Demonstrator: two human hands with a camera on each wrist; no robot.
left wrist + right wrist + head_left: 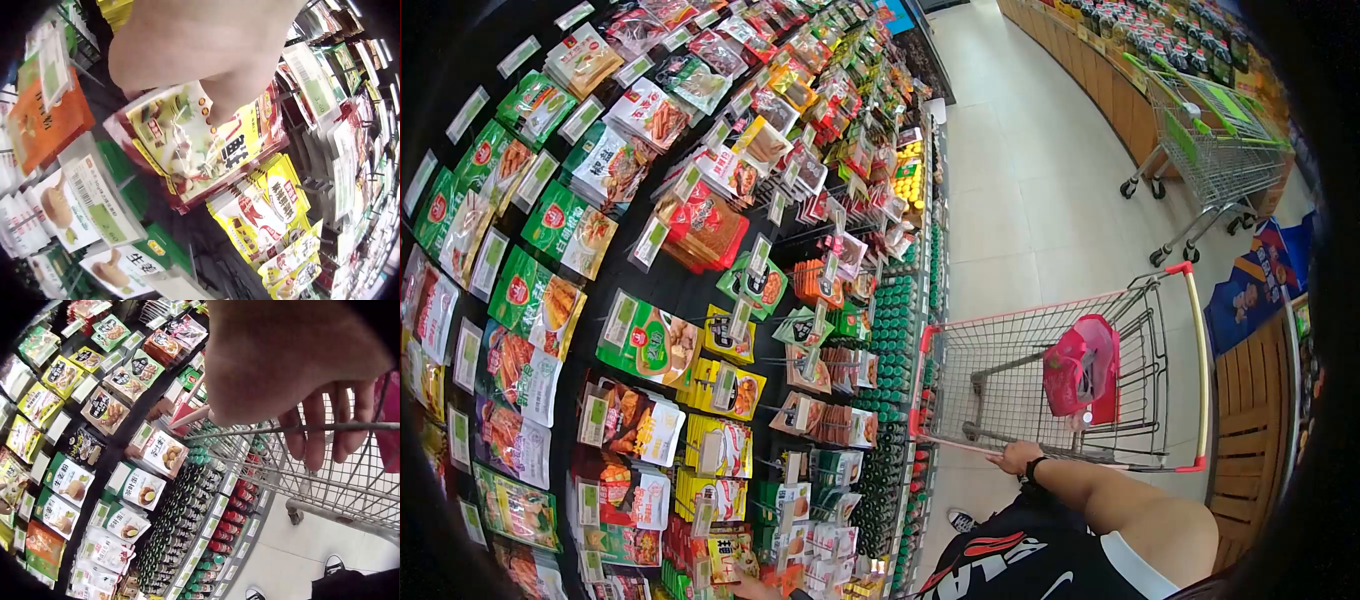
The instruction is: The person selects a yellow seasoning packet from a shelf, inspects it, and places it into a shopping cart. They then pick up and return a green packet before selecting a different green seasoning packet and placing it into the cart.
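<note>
At the low hooks of the snack wall, the left hand (206,56) pinches a yellow-and-red packet (194,147) hanging there. The right hand (294,369) curls around the rim of the shopping cart (1060,385). A hard pull may, I think, tear the packet's hole or drag neighbouring packets (262,212) down.

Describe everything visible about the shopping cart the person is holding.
The shopping cart is a silvery wire-mesh basket, apparently metal, edged with red trim and red corner pieces, with a pale yellowish bar along its far side. It stands upright on the light tiled aisle floor beside the snack shelves. A pink-red bag hangs or lies inside it against the mesh. The right hand grips its near rim, fingers curled over the top wire. Its wheels are not visible.
</note>
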